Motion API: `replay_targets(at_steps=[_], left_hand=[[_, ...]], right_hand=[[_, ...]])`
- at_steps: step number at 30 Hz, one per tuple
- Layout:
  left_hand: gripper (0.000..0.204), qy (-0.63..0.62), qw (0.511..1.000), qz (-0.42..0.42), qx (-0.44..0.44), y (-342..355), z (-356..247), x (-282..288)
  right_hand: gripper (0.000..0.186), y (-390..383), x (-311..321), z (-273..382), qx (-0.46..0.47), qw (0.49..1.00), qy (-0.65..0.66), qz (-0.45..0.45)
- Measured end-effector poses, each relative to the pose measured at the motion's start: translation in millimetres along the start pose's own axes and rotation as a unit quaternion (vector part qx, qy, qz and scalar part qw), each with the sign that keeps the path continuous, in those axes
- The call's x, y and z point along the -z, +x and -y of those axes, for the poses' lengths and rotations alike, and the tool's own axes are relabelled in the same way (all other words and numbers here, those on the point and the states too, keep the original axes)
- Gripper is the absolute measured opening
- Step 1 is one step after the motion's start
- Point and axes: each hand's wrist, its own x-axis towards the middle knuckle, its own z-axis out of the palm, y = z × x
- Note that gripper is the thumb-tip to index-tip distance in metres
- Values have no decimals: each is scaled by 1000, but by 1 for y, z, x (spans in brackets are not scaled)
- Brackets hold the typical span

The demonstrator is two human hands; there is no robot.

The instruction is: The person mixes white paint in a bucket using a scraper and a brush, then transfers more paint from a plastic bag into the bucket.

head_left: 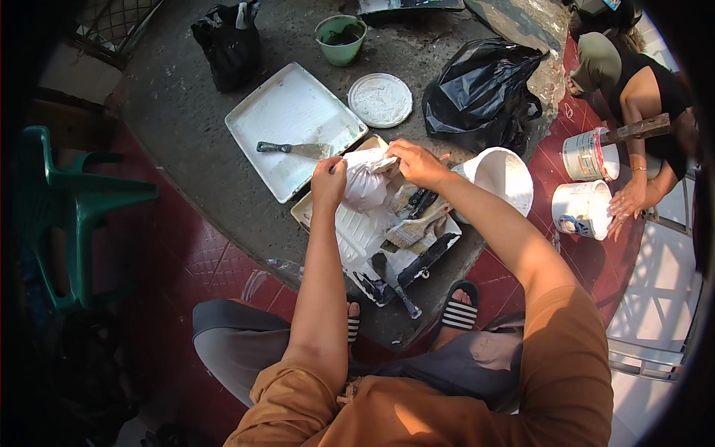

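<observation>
A plastic bag (365,188) with something white inside hangs between my hands. My left hand (329,182) is closed on its left edge, and my right hand (418,164) pinches the gathered top on the right. Below the bag lies a white paint tray (348,249) with dark smears along its near edge. Paintbrushes (408,232) rest on the tray's right side, beneath my right forearm. A dark-handled scraper (395,287) lies across its near edge. Just beyond, a putty knife (294,149) sits on a larger white tray (287,97).
Around the slab stand a white bucket (514,182), a round white lid (380,100), a green bowl (340,54) and black plastic bags (484,89). At right, another person (648,104) crouches, hands at a paint bucket (581,208). A green chair (82,201) stands left.
</observation>
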Motion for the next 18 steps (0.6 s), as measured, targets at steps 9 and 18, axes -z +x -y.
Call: replay_targets(at_steps=[9, 18], left_hand=[[36, 9, 1000, -14, 7, 10, 4, -1], [35, 32, 998, -48, -6, 12, -17, 8]], right_hand=[[33, 3, 2, 3, 71, 987, -144, 3], [29, 9, 12, 5, -18, 1000, -2, 13]])
